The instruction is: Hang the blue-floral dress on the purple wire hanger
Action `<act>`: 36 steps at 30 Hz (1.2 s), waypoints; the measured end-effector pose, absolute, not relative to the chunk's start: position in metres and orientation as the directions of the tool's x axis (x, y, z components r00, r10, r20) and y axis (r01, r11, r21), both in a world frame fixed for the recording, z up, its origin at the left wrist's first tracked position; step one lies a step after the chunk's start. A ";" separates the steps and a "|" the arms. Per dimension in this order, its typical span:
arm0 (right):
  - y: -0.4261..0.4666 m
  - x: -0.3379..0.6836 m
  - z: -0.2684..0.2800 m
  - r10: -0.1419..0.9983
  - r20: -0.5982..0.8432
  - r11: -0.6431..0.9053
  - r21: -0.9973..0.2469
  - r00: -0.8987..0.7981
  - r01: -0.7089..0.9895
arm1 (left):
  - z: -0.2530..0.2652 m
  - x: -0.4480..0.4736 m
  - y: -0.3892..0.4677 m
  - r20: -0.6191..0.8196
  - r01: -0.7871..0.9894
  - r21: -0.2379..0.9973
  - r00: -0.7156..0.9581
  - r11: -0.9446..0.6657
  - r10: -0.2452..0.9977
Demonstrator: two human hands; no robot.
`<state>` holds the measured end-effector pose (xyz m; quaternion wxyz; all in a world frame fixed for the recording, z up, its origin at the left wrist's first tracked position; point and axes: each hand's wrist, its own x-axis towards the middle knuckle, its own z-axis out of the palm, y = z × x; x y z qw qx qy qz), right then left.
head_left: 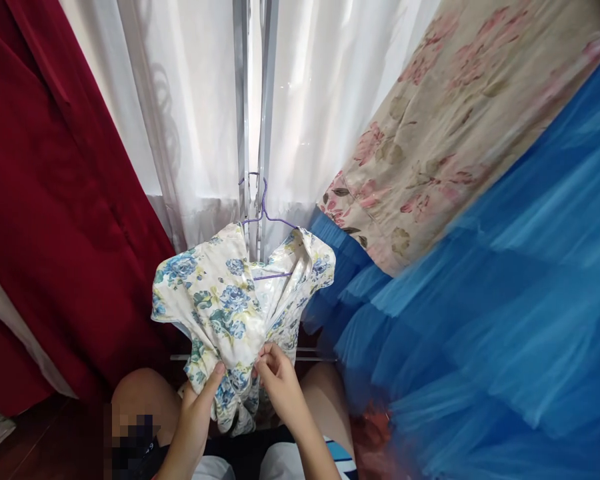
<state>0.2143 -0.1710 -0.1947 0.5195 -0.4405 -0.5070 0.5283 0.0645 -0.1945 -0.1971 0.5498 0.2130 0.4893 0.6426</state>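
A white dress with blue flowers (225, 293) hangs in front of me on a purple wire hanger (264, 210). Its neckline falls open in a V, with the hanger's lower bar showing inside. My left hand (203, 393) grips the cloth at the lower left, thumb on top and fingers hidden behind the fabric. At the bottom of the V, my right hand (275, 373) pinches the edge of the front between thumb and fingers. The lower part of the dress is bunched between my knees.
Behind the hanger stand grey metal uprights (267, 80) before a white curtain (325, 100). A dark red curtain (80, 200) hangs at left. On the right hang a beige floral cloth (430, 147) and blue ruffled tulle (455, 333). A thin rail (310, 357) runs low down.
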 end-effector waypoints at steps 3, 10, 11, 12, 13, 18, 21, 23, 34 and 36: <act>-0.174 0.207 -0.196 0.995 0.069 0.054 -0.976 -0.067 -0.210 | -0.197 0.066 -0.193 -0.287 -0.507 0.856 -0.305 0.101 0.908; -0.175 0.219 -0.203 0.999 -0.004 -0.013 -0.973 -0.043 -0.228 | -0.202 0.049 -0.192 0.245 0.065 0.957 -0.706 -0.284 0.665; -0.176 0.221 -0.201 0.999 -0.013 -0.023 -0.976 -0.046 -0.217 | -0.205 0.052 -0.195 0.355 0.206 0.932 -0.678 -0.297 0.644; -0.178 0.222 -0.200 0.999 -0.021 -0.031 -0.979 -0.049 -0.200 | -0.208 0.057 -0.197 0.428 0.309 0.903 -0.598 -0.297 0.678; -0.179 0.222 -0.197 0.998 -0.027 -0.037 -0.983 -0.059 -0.179 | -0.212 0.065 -0.199 0.453 0.363 0.883 -0.483 -0.299 0.749; -0.186 0.226 -0.187 0.989 -0.010 -0.015 -0.999 -0.149 -0.038 | -0.222 0.103 -0.198 0.312 0.274 0.921 -0.088 -0.278 0.946; -0.187 0.240 -0.181 0.984 0.087 0.107 -0.986 -0.153 0.131 | -0.217 0.104 -0.194 0.308 0.331 0.897 0.004 -0.292 0.951; -0.185 0.254 -0.173 0.955 0.222 0.271 -0.923 -0.197 0.274 | -0.210 0.100 -0.196 0.318 0.383 0.866 0.072 -0.320 0.945; -0.083 0.278 -0.043 0.628 0.757 0.686 -0.429 -0.181 0.587 | -0.194 0.122 -0.239 0.308 0.459 0.806 0.216 -0.374 0.927; -0.065 0.266 -0.021 0.577 0.812 0.683 -0.419 -0.090 0.598 | -0.197 0.120 -0.243 0.299 0.471 0.796 0.242 -0.381 0.923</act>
